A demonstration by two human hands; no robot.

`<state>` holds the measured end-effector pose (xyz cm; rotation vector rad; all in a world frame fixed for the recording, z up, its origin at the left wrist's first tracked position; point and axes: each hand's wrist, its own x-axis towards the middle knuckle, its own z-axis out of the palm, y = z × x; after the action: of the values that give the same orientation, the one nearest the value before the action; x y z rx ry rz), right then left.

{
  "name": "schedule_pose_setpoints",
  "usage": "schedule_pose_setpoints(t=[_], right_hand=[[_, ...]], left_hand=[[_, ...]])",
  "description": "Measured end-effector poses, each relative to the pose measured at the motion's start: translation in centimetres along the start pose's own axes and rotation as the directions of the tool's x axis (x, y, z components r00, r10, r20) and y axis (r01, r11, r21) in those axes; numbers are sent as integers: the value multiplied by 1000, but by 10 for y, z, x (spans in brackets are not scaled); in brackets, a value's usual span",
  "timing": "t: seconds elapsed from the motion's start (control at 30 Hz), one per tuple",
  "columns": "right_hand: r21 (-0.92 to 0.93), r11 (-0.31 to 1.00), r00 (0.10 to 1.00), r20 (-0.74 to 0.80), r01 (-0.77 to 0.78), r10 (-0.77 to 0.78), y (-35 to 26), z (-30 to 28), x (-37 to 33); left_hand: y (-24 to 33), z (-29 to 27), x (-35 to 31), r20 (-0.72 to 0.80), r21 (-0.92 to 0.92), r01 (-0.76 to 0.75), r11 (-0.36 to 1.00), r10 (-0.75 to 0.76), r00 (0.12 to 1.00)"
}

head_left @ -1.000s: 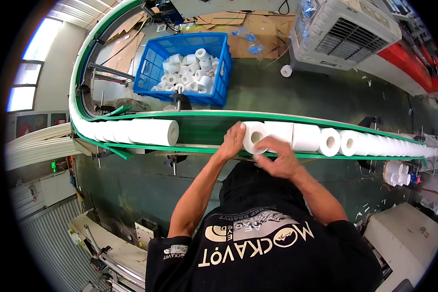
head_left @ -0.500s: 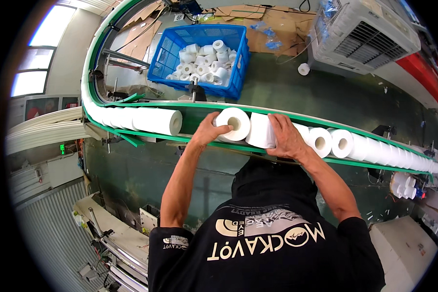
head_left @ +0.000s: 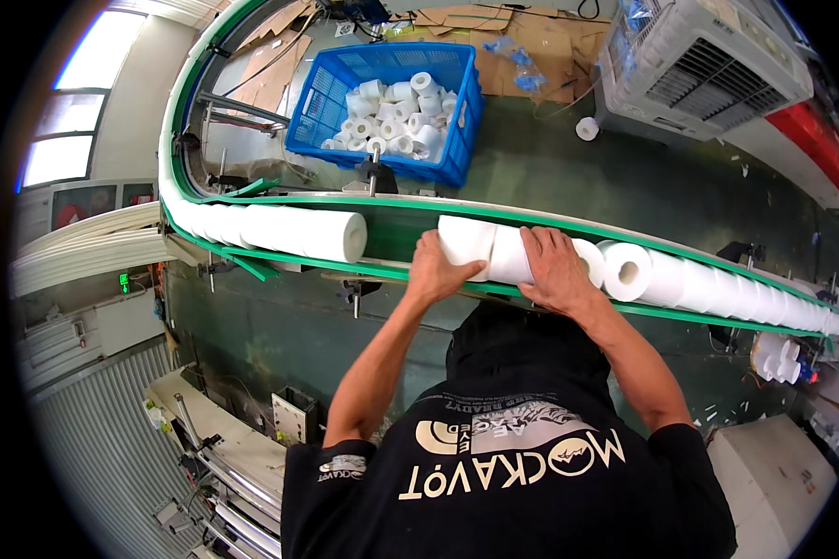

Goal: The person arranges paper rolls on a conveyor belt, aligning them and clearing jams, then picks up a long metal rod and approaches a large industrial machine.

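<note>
Where the left roll (head_left: pixel 463 240) showed its hollow end a moment ago, the head view now has it lengthwise on the green-railed conveyor (head_left: pixel 397 238), lined up against the next roll (head_left: pixel 509 255). The left hand (head_left: pixel 437 270) clasps it, fingers bent; the right hand (head_left: pixel 561 270) drapes the next roll, grip unclear.

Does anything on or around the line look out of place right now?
Yes. One white roll lies alone on the floor, while many other rolls sit in the blue crate. Also, a green strip juts outward near the conveyor's left bend.
</note>
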<state>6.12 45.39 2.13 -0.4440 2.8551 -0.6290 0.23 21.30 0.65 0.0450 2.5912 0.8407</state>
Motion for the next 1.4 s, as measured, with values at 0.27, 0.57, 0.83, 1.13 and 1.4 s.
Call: schedule_pose_setpoints(t=[0.27,0.57,0.83,1.13,1.4], right_hand=[[61,997,998,-44,39,-37,6,19,24],[94,996,998,-53,-8,13,14,21,20],[100,995,997,-67,28,-21,13,24,22],[204,967,968,-226,155,-107,4,13,18],[209,978,965,-261,19,37,11,-22,-31]], left_hand=[[-15,-26,24,65,60,143,988,-147,987],[-3,-70,-13,-108,-616,155,772,-278,955],[1,-61,-18,172,-827,477,296,-676,717],[10,25,-38,-190,313,-329,891,398,898],[-8,-9,-18,-120,14,5,1000,-3,993]])
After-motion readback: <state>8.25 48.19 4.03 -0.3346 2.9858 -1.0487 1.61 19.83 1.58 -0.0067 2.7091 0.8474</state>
